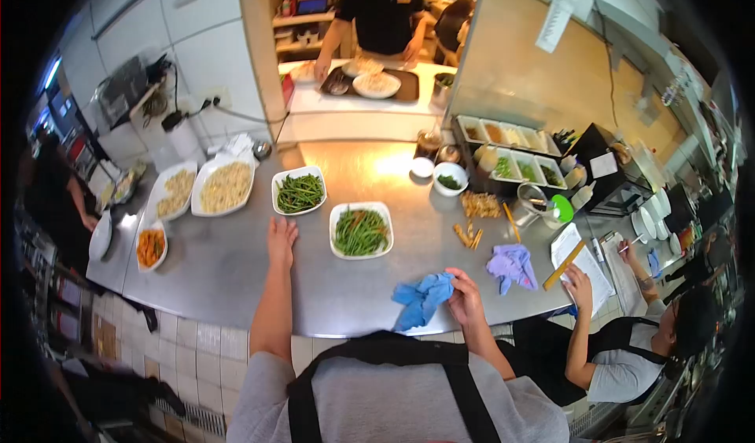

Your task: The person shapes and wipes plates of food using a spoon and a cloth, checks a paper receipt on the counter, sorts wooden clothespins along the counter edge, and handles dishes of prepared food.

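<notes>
My right hand grips the edge of a crumpled blue cloth at the counter's front edge. My left hand lies flat on the steel counter, fingers outstretched and holding nothing. Just beyond those fingers stands a white square bowl of dark green beans. Between my two hands, a little farther back, is a second white bowl with lighter green beans and some orange strips.
White dishes of pale food and a small dish of orange food stand left. A purple cloth and garnish trays are right. A co-worker writes at right; another person stands behind a tray across the counter.
</notes>
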`<act>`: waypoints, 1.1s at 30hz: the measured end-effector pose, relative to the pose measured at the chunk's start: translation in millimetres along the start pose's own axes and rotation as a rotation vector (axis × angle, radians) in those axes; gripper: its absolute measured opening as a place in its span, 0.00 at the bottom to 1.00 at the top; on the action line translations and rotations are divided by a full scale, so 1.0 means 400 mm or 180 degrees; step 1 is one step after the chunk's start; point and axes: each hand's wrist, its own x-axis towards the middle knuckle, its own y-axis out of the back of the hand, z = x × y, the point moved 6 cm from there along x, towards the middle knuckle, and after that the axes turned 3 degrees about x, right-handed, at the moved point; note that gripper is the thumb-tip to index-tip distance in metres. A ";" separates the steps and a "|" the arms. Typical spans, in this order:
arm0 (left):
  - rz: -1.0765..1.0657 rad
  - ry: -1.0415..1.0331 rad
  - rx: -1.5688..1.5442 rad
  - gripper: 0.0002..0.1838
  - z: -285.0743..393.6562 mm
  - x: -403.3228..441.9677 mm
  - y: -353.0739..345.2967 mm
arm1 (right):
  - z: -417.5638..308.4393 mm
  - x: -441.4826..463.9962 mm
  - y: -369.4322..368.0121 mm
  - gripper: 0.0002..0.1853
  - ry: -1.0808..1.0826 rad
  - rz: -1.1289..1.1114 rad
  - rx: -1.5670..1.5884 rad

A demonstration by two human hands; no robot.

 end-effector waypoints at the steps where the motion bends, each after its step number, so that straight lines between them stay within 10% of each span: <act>1: 0.0056 0.0057 -0.0101 0.24 -0.026 0.007 -0.009 | -0.024 0.001 0.011 0.15 0.0165 0.0062 0.0003; 9: -0.1064 0.0982 0.0424 0.19 -0.149 -0.299 -0.146 | -0.138 0.025 0.058 0.16 0.0859 0.0417 -0.0016; 23: -0.1398 0.0832 0.1646 0.16 -0.142 -0.235 -0.125 | -0.117 0.208 0.006 0.20 0.0836 0.0269 -0.0892; 33: -0.1744 -0.0039 0.2485 0.17 -0.110 -0.261 -0.094 | 0.063 0.374 -0.165 0.11 0.0255 -0.1583 -0.3684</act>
